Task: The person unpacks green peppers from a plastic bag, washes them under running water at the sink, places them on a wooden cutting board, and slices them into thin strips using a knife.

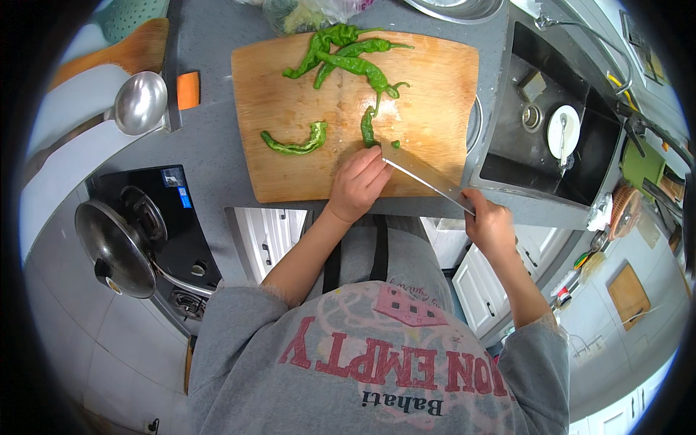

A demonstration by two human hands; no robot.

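Note:
A wooden cutting board [293,98] lies on the counter before me. My left hand [357,182] rests at its near edge, fingertips on the near end of a long green pepper [368,126]. My right hand [491,225] grips a kitchen knife [416,167] by its handle, which the fingers mostly hide. The broad blade reaches over the board, its tip end next to my left fingertips and the pepper. Just beyond the blade sits a small green pepper bit [396,144]. A curved, cut-open pepper half [296,142] lies to the left. Several whole green peppers [353,60] are heaped at the far side.
Right of the board is a dark sink [503,128] holding a white dish [563,133]. A gas hob [182,228] with a lidded wok [114,250] stands at left. An orange block [188,91], a metal ladle [140,103] and a metal bowl [462,8] are around the board.

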